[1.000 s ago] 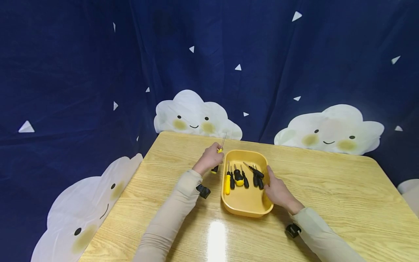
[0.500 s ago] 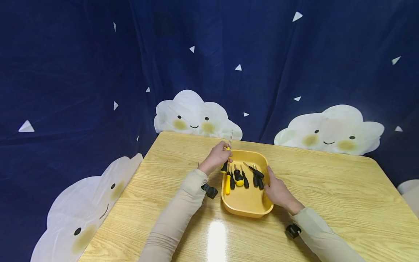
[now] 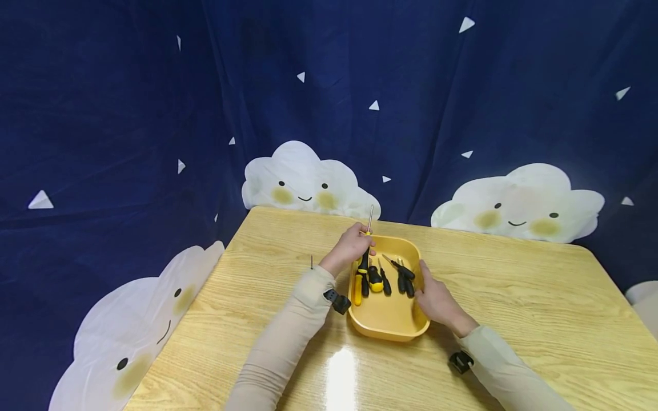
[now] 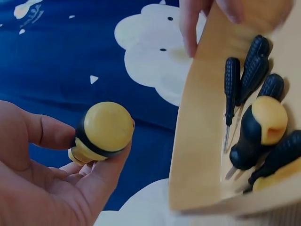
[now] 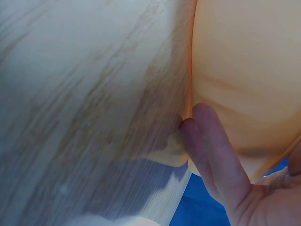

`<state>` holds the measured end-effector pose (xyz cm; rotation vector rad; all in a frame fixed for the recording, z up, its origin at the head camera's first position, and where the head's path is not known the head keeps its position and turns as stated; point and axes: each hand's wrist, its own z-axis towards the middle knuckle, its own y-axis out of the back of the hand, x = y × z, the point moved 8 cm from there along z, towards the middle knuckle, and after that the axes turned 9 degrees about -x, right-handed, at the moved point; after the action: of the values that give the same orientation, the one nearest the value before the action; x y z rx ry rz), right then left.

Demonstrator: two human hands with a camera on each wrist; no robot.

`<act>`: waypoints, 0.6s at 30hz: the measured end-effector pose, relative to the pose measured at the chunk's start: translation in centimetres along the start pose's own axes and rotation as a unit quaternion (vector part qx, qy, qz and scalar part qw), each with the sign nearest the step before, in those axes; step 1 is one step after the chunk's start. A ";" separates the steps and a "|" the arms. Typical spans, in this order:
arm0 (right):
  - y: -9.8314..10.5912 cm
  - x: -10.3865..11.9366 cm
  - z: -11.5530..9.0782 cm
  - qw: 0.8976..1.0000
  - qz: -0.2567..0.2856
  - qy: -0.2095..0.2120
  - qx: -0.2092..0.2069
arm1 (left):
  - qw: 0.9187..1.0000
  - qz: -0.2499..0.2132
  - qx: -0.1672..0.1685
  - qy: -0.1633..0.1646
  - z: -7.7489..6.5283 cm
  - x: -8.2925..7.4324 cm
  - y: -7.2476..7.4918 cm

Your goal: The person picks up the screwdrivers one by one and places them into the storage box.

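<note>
My left hand (image 3: 351, 249) pinches a black-and-yellow screwdriver (image 3: 364, 261) by its handle, shank pointing away, above the left side of a yellow plastic bin (image 3: 389, 330). The left wrist view shows the handle's round yellow butt end (image 4: 108, 126) between thumb and fingers. At the bin's right wall, my right hand (image 3: 441, 301) grips the rim; in the right wrist view two fingers (image 5: 221, 155) press against the outer wall. Inside the bin lie several screwdrivers: a yellow-handled one (image 3: 358, 291), a stubby black-and-yellow one (image 3: 375, 279) and slim black ones (image 3: 385, 283).
A thin metal shank (image 3: 311, 262) sticks out past the left sleeve on the table; the rest of it is hidden behind the arm. The wooden table (image 3: 514, 297) ends at a blue curtain (image 3: 329, 103) with cloud prints.
My left hand has moved right with the screwdriver, from beside the bin to above its left side. The metal shank on the table has come into view. The right hand stays put.
</note>
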<state>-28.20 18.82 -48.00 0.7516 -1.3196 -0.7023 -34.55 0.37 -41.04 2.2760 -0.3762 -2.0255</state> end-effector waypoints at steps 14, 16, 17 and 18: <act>-0.1 -0.2 0.1 1.000 0.001 -0.010 0.006 | 0.997 -0.068 0.024 0.027 -0.3 0.2 -2.7; -0.1 -0.2 0.1 1.000 0.000 -0.009 0.006 | 0.997 -0.073 0.028 0.028 -0.3 0.3 -3.0; -0.1 -0.2 0.1 1.000 -0.002 -0.008 0.006 | 0.997 -0.072 0.030 0.028 -0.3 0.4 -3.1; -0.1 -0.2 0.1 1.000 -0.001 -0.009 0.006 | 0.996 -0.072 0.032 0.028 -0.3 0.5 -3.3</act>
<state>-28.33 18.93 -48.16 0.7589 -1.3396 -0.7049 -33.75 3.38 -42.14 2.4592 -0.2853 -2.0375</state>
